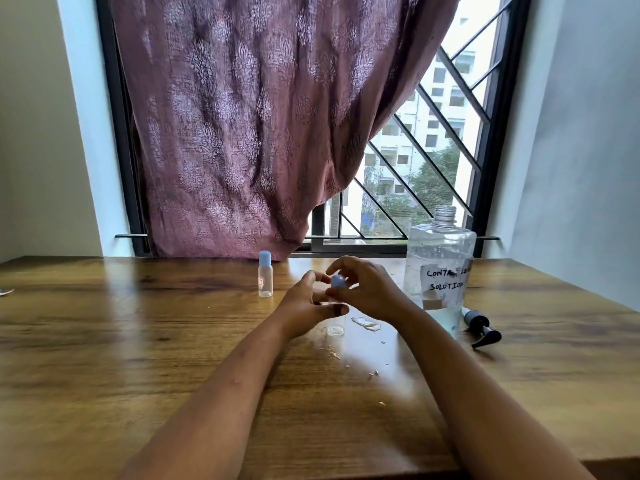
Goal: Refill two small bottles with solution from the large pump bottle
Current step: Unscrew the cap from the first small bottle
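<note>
A small clear bottle (336, 325) stands on the wooden table (138, 341) at the centre, with my left hand (304, 306) wrapped around its body. Fingers of my right hand (363, 289) pinch its blue cap (338, 281) at the top of the bottle. A second small clear bottle (265, 275), with a blue cap on, stands upright to the left, further back. To the right stands the large clear bottle (438, 268), with an open neck and a handwritten label. Its black pump head (481, 327) lies on the table beside it.
A small puddle of clear liquid (367, 323) lies just right of the held bottle. Small crumbs (372, 374) dot the table nearer to me. A purple curtain (259, 126) hangs over the barred window behind the table's far edge.
</note>
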